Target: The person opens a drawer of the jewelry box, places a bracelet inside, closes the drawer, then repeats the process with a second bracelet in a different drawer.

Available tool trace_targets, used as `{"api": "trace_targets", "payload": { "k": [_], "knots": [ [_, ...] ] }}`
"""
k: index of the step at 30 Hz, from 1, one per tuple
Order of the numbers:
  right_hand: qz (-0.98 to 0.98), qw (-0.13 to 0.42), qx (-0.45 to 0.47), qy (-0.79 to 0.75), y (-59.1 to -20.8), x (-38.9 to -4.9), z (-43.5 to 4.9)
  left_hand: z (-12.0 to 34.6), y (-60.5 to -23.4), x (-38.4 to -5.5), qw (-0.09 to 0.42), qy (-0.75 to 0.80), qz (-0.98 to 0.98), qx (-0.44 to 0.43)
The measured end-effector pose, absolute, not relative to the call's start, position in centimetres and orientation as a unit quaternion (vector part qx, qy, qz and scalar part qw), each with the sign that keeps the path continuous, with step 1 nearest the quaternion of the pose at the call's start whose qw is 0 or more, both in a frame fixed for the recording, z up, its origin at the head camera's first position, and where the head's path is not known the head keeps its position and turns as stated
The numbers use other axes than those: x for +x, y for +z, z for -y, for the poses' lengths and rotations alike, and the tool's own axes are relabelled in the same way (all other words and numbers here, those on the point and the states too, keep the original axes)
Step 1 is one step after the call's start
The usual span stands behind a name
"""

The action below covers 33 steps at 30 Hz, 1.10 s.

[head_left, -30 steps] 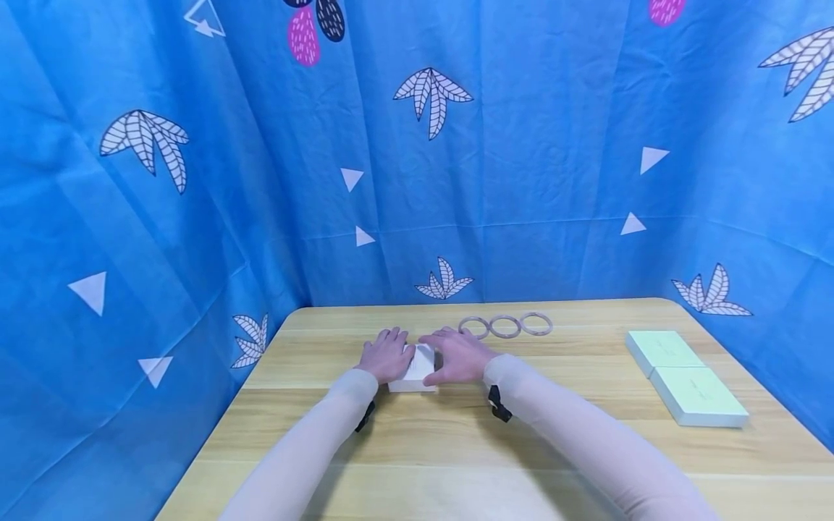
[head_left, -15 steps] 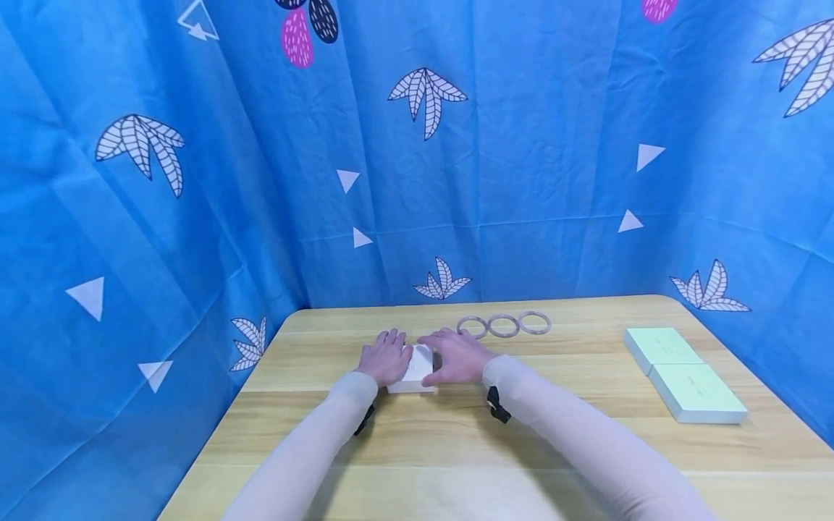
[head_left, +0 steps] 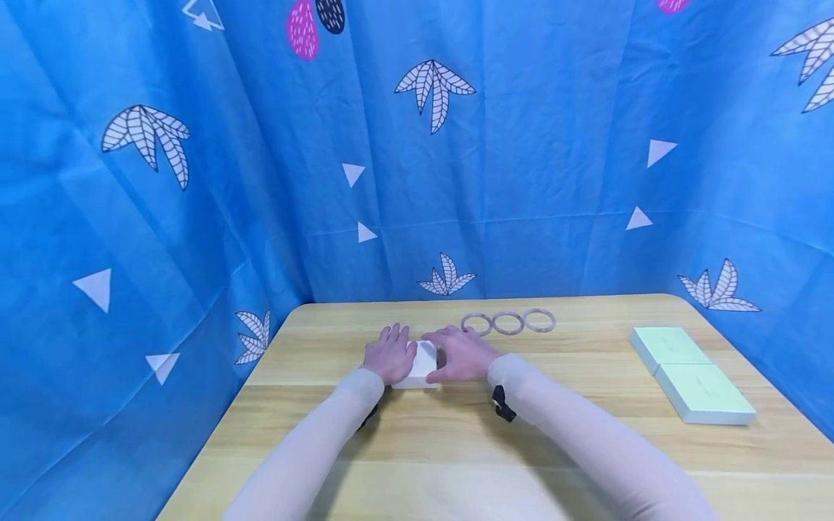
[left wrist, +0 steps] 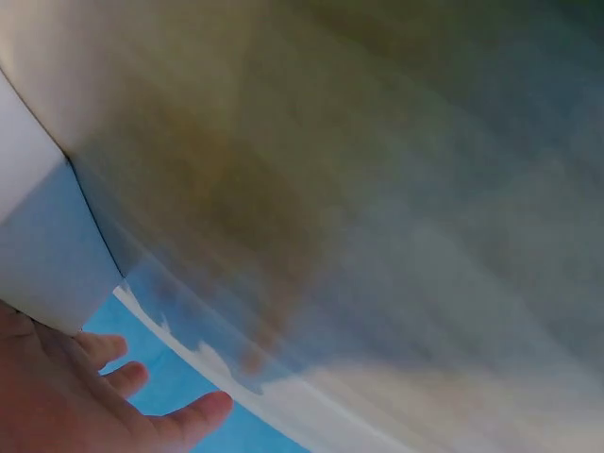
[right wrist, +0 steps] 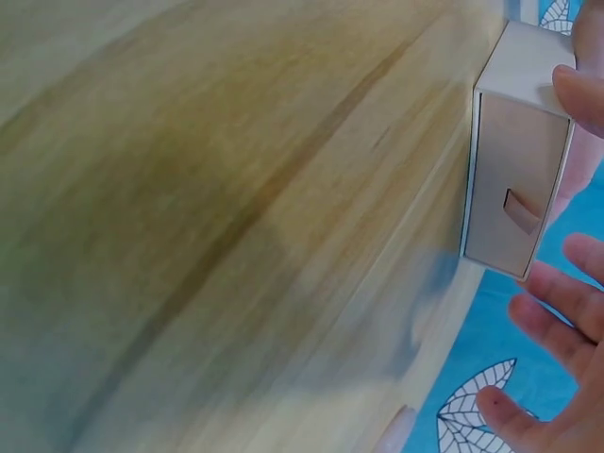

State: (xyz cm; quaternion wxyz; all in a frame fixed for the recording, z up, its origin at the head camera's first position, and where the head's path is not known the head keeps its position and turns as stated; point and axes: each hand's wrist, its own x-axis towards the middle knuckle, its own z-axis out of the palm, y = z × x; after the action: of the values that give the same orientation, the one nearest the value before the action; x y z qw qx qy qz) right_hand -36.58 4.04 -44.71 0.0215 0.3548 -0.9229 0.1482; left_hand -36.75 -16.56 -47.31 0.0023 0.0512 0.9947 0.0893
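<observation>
A small white box (head_left: pixel 417 379) lies on the table between both hands in the head view. In the right wrist view its pale end panel (right wrist: pixel 510 160) carries a small pull tab (right wrist: pixel 519 212). My left hand (head_left: pixel 389 356) rests along the box's left side, fingers straight and thumb over the top. In the left wrist view its fingers (left wrist: pixel 193 415) extend past the box's white side (left wrist: pixel 47 255). My right hand (head_left: pixel 461 356) spans the right end, thumb at the front edge and index finger at the back, holding it across; its other fingers (right wrist: pixel 557 330) are spread.
Three pale purple rings (head_left: pixel 508 323) lie in a row behind the right hand. Two light green boxes (head_left: pixel 706 394) sit end to end at the table's right. A blue patterned curtain (head_left: pixel 541 181) encloses the wooden table (head_left: pixel 521 463) at the back and sides.
The head view has shifted slightly. Both hands and the white box keep the same places on the table.
</observation>
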Motion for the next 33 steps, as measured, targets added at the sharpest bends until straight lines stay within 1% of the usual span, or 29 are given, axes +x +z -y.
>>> {"api": "trace_targets", "payload": {
  "k": [4, 11, 14, 19, 23, 33],
  "knots": [
    [0.922, 0.025, 0.36, 0.143, -44.5, -36.6, -4.3, 16.5, -47.1, -36.8, 0.0, 0.084, -0.995, 0.055],
    [0.92, 0.008, 0.36, 0.155, -44.4, -36.3, -4.6, 16.9, -47.1, -36.6, 0.002, 0.073, -0.996, 0.055],
    [0.919, 0.009, 0.355, 0.17, -44.3, -36.2, -4.9, 17.1, -47.1, -36.4, 0.003, 0.071, -0.996, 0.052],
    [0.915, 0.034, 0.356, 0.189, -44.4, -36.1, -5.3, 17.3, -47.2, -36.4, 0.006, 0.072, -0.996, 0.052],
    [0.907, 0.052, 0.375, 0.186, -44.5, -36.2, -5.5, 17.2, -47.3, -36.5, 0.001, 0.073, -0.996, 0.052],
    [0.903, 0.072, 0.395, 0.151, -45.1, -36.3, -5.6, 16.5, -47.5, -36.3, -0.005, 0.08, -0.996, 0.044]
  ]
}}
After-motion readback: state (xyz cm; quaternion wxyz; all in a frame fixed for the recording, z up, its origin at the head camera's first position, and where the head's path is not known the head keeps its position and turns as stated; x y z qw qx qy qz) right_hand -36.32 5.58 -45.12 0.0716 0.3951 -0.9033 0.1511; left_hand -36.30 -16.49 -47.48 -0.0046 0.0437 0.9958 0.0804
